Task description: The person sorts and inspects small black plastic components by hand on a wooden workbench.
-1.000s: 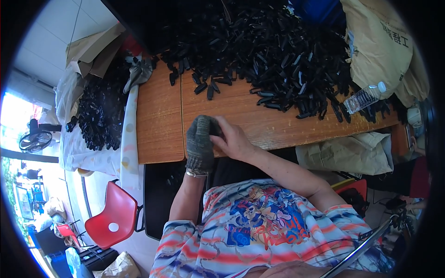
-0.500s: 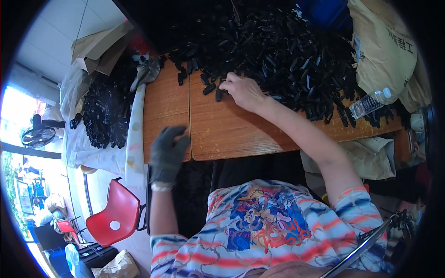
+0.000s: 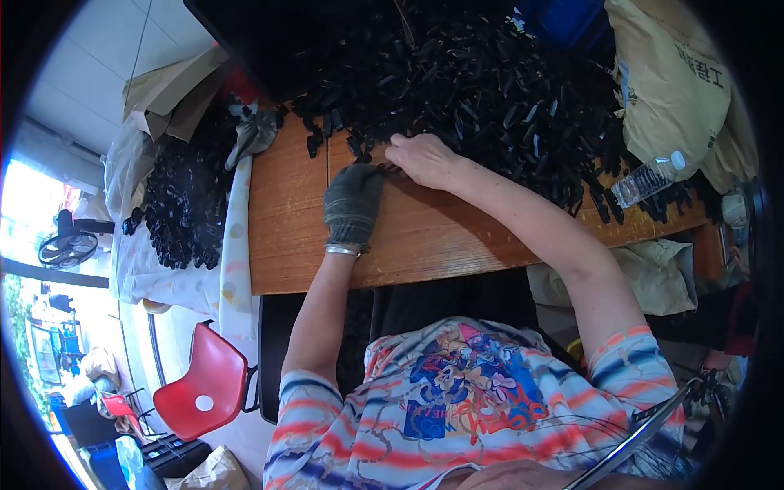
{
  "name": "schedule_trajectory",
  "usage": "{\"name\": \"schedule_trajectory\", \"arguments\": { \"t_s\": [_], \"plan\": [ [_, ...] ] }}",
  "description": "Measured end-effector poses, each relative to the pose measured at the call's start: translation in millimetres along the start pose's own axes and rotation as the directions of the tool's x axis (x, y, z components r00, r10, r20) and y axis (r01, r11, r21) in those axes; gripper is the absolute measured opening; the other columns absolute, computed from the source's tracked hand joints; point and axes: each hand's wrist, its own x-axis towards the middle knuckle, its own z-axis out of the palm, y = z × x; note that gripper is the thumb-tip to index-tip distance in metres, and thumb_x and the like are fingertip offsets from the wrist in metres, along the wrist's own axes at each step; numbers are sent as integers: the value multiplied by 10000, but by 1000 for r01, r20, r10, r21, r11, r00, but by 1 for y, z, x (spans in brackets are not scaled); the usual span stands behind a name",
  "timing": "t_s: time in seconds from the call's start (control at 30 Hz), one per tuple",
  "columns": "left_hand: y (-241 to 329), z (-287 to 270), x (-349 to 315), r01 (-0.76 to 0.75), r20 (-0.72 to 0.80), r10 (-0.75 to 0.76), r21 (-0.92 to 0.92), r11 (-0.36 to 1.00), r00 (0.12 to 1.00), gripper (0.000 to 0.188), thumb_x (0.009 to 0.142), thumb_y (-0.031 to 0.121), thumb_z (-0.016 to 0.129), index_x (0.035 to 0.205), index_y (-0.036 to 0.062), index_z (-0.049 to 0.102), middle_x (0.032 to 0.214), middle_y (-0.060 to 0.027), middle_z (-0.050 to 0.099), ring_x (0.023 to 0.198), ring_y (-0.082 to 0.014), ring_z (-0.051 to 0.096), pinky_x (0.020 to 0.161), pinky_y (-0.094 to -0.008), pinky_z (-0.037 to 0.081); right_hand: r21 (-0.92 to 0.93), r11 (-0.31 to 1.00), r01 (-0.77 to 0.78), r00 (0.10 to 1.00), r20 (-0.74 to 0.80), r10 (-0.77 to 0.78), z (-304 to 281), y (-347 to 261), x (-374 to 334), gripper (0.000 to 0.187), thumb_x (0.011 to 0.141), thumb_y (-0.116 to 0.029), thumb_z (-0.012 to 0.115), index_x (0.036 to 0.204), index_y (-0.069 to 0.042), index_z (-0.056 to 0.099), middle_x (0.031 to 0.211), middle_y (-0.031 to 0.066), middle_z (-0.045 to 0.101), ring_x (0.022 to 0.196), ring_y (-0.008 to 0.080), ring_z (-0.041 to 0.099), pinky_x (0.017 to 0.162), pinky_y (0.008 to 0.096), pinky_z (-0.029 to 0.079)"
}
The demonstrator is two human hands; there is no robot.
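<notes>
In the head view, your left hand (image 3: 354, 204) wears a dark gray-green glove, and your right hand (image 3: 423, 161) is bare. Both are over the wooden table (image 3: 302, 220), close beside each other, at the near edge of a big heap of black pieces (image 3: 490, 90). The right hand's fingers are bent, and its tips point left, toward the glove. The spot between your hands is dark and small, so you cannot tell if either hand is clamped on a piece, or if the fingers are pinched together or apart.

The black pieces are long and thin, like little sticks. Some look dull, and some shine pale gray where light hits them. They lie every which way, on top of each other, across the far side of the table. A few lie loose at the heap's left end, just past the glove. More shiny black pieces sit in a second pile (image 3: 184, 204) on the left. A clear bottle (image 3: 649, 180) lies tilted at the right, beside a tan paper bag (image 3: 674, 90).
</notes>
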Motion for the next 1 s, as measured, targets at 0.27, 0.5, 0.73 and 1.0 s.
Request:
{"name": "schedule_trajectory", "arguments": {
  "t_s": [0.27,0.5,0.73,1.0],
  "plan": [
    [12,-21,-5,640,418,-484,-521,565,769,229,866,136,709,1064,21,699,915,-79,710,778,-143,656,697,-280,523,508,860,42,930,-335,153,2,-33,-25,168,841,-88,720,887,-25,572,864,104,602,773,279,609,694,378,491],
    [38,-37,-22,459,393,-306,-869,186,867,312,904,118,686,1198,24,646,996,-52,691,844,-110,635,741,-236,518,709,699,98,875,-395,278,-1,-52,-39,124,890,-52,666,983,-16,592,927,106,634,765,236,642,658,348,495],
    [37,-32,-27,319,186,-329,-852,416,926,289,942,117,642,1214,21,630,1000,-42,686,814,-96,623,692,-225,503,894,425,143,783,-366,504,-14,-78,-50,162,865,-12,698,1007,-11,619,882,82,669,776,144,672,675,259,545],
    [38,-41,-28,322,182,-322,-829,458,929,273,943,123,647,1198,27,635,981,-52,698,744,-91,626,605,-221,493,664,734,146,779,-534,328,-17,-79,-57,274,828,-36,742,1093,-34,672,834,62,660,639,141,636,558,258,502]
  ]
}}
